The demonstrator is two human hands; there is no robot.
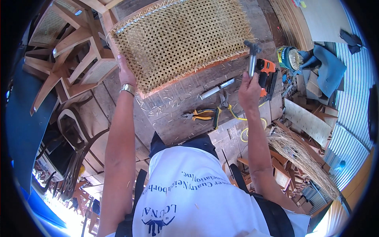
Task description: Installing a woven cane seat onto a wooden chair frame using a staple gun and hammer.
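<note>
A wooden frame with a panel of woven cane [177, 43] over it lies on the bench, its cut cane ends sticking out along the edges. My left hand [127, 74], with a metal watch at the wrist, grips the left edge of the frame; some of its fingers are hidden. To the right of the panel, my right hand [249, 93] is closed round the handle of a hammer [252, 59], whose head points away from me near the panel's right corner. An orange and black nail gun [267, 77] lies just right of that hand.
Pliers with yellow and black handles [203, 114], cutters [224, 103] and a pale-handled tool [217, 89] lie on the bench [177, 130] among cane scraps. Wooden chair frames [75, 59] crowd the left. At the right are a tin [290, 57] and a bundle of cane strands [300, 158].
</note>
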